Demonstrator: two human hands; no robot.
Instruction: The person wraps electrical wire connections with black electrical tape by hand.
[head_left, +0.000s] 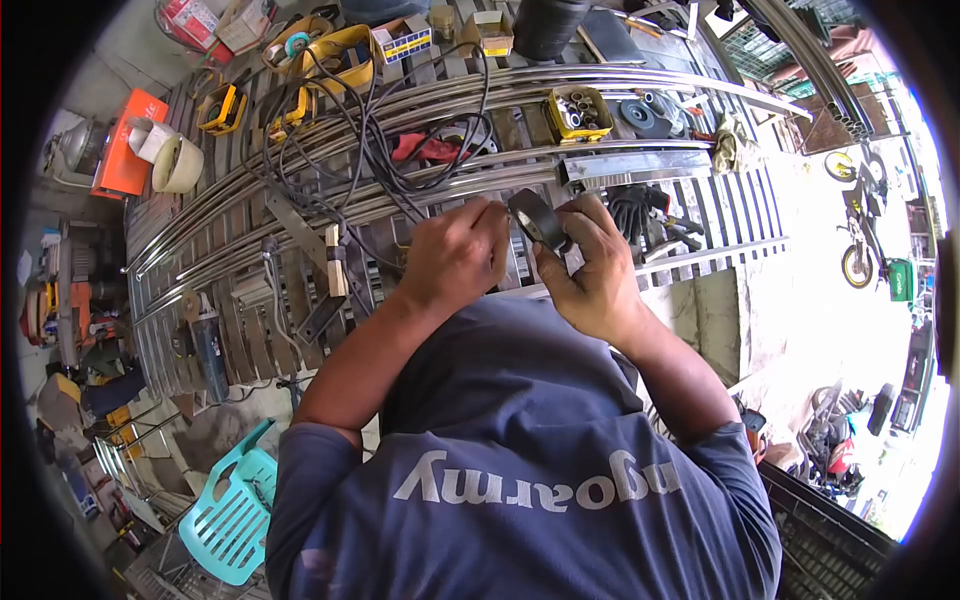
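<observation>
In front of my chest, my right hand (592, 268) grips a black roll of tape (536, 220) between thumb and fingers, its flat side tilted toward me. My left hand (455, 252) is close on the other side of the roll, fingers curled in a pinch. Whatever lies between those fingertips is too small or hidden to make out. Both hands are above the near part of a slatted metal workbench (740, 215). Dark gloves (630, 212) lie on the slats beyond my right hand.
Long metal tubes (540, 82) and a tangled black cable (375, 150) cross the bench. A square metal bar (635, 168) lies beyond my hands. A yellow container (580, 115) holds small round parts. An angle grinder (207, 345) is at left, near a turquoise chair (232, 510).
</observation>
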